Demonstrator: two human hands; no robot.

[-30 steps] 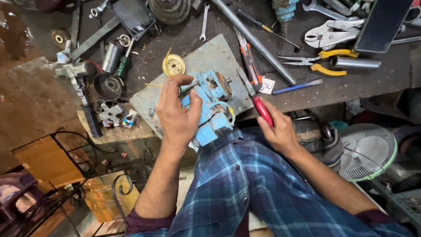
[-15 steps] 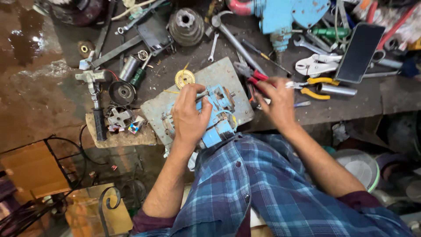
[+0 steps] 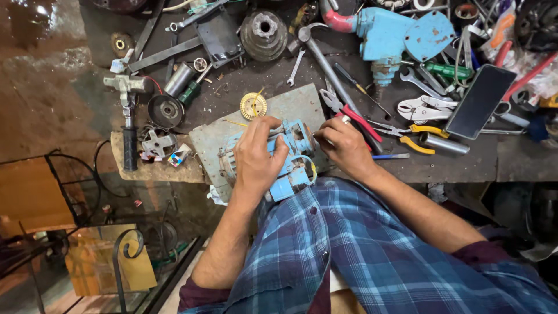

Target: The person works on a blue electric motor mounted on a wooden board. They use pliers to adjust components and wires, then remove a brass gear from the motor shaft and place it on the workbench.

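Observation:
A blue electric motor (image 3: 295, 141) lies on a grey metal plate (image 3: 290, 100) at the front edge of a cluttered workbench. My left hand (image 3: 257, 154) lies over the motor's top and grips its body. My right hand (image 3: 343, 145) is curled at the motor's right end, its fingers closed around a red-handled tool that is mostly hidden in the fist. A yellow toothed fan disc (image 3: 253, 106) rests on the plate just above my left hand. My lap in blue checked cloth (image 3: 349, 250) is right below the motor.
Red-handled pliers (image 3: 361, 123) lie beside my right hand, yellow-handled pliers (image 3: 415, 139) further right. A dark phone (image 3: 479, 102), white pliers (image 3: 418, 107), a large blue power tool (image 3: 395, 32), a long wrench (image 3: 325, 64) and a grey pulley (image 3: 264, 26) crowd the bench. A wet floor lies to the left.
My right hand has moved left from the bench edge up to the motor's right end. My left hand has settled lower over the motor. The view has shifted down and left.

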